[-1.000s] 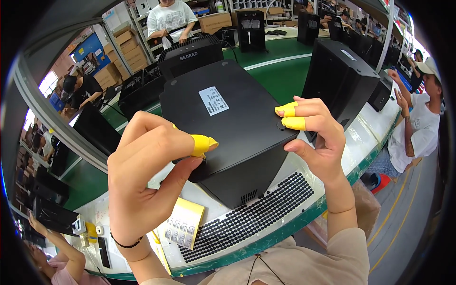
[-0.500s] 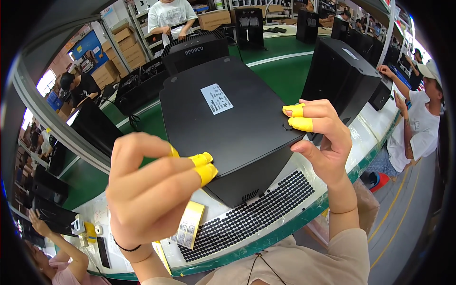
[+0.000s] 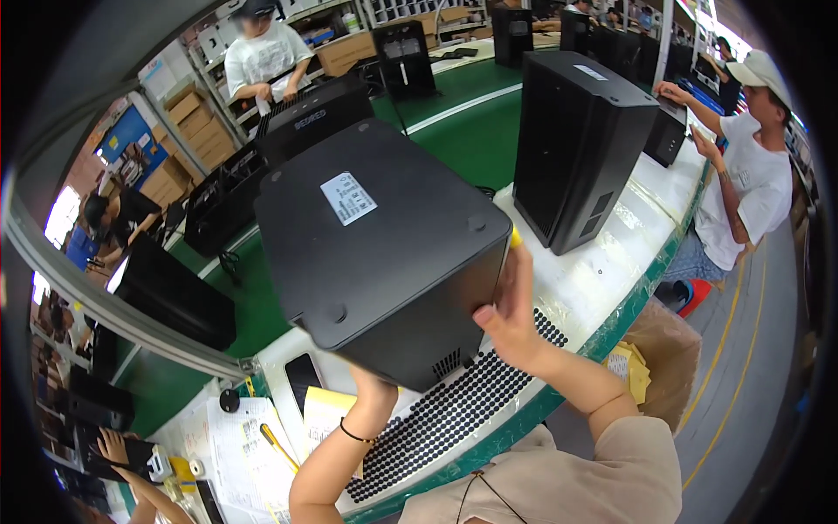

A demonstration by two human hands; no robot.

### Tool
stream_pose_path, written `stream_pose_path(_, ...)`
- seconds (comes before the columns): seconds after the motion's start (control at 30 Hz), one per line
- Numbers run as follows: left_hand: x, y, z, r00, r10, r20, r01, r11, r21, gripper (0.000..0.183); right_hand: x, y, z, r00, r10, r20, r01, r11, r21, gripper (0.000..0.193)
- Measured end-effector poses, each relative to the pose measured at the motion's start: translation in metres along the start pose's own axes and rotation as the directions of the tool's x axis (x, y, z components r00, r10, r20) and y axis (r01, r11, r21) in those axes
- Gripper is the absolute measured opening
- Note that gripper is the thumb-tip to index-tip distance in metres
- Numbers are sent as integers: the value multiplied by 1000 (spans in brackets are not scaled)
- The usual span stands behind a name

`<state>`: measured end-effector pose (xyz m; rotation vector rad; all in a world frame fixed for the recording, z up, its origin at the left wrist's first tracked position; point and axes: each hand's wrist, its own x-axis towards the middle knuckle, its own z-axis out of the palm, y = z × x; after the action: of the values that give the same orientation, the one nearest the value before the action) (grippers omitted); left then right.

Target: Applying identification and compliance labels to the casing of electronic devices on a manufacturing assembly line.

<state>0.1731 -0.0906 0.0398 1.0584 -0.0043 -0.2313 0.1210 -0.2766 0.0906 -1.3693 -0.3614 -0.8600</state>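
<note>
Nearest, a black studded mat and yellow paper lie on the white tabletop. The left hand, which pinched a yellow slip half a second ago, now goes under the black computer case; its fingers are hidden. The right hand presses flat on the case's right side. The case has tipped up off the tabletop. Beyond stands another black tower.

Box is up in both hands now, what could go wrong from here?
The black case is tilted, and the left hand is mostly hidden under it, so it might slip. The right hand only presses its side edge. It could knock the upright case close by.
</note>
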Motion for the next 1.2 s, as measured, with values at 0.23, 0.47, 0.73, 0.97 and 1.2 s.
stream_pose_path(0.23,57,-34,86,971,128,203,-91,979,-181,64,32,29,-51,913,-370,-170,302,895,-327,83)
stream_pose_path(0.47,116,-97,190,981,190,44,-193,977,90,79,69,55,-141,717,-689,-107,270,416,-869,63)
stream_pose_path(0.73,133,-131,263,983,176,57,-181,980,86,77,38,73,-197,732,-537,-419,-71,552,-831,94)
stream_pose_path(0.97,138,-145,312,978,206,30,-207,951,232,74,55,58,-267,765,-376,-523,-172,663,-729,63)
stream_pose_path(1.2,126,-142,303,986,157,60,-164,975,147,77,183,-44,-308,649,-581,-491,-70,597,-799,45)
